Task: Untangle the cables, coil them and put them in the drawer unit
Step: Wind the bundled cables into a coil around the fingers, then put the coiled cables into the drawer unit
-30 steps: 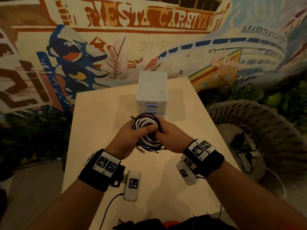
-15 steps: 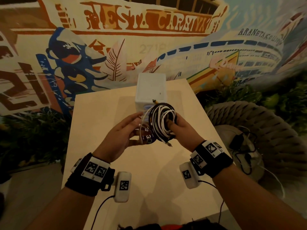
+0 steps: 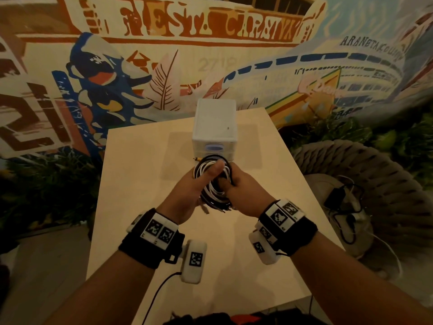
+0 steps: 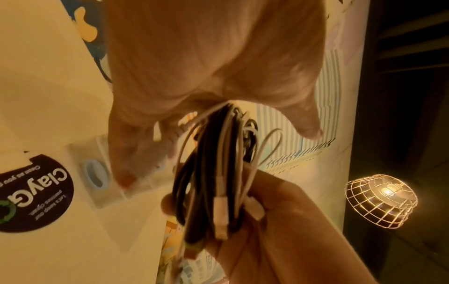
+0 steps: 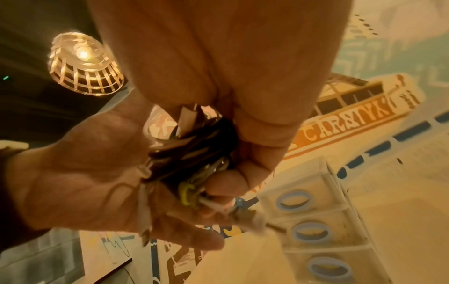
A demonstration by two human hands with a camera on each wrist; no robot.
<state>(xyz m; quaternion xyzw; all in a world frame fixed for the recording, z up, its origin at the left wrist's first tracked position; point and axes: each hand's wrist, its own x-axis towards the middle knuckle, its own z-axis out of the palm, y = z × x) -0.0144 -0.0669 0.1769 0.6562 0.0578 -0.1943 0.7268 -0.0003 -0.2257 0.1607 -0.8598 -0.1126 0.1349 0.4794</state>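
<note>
A coil of black and white cables (image 3: 214,184) hangs above the pale table (image 3: 140,174), just in front of the white drawer unit (image 3: 215,127). My left hand (image 3: 206,177) holds the coil with its thumb laid across the front and its fingers behind. My right hand (image 3: 234,181) grips the coil's right side. In the left wrist view the coil (image 4: 218,173) shows white plugs, pinched below by the right hand (image 4: 279,221). The right wrist view has the coil (image 5: 194,149) between both palms and the drawer unit (image 5: 316,211) with three blue-handled drawers, all closed.
A woven chair (image 3: 375,184) stands to the right of the table, with a black adapter and loose wires (image 3: 337,198) on its seat. A painted wall rises behind the table. A round dark sticker (image 4: 36,192) lies on the tabletop. A wire-cage lamp (image 4: 381,199) glows overhead.
The coil has come down and back towards me from in front of the drawer unit. My left hand, which was open beside it, now holds it with the thumb across.
</note>
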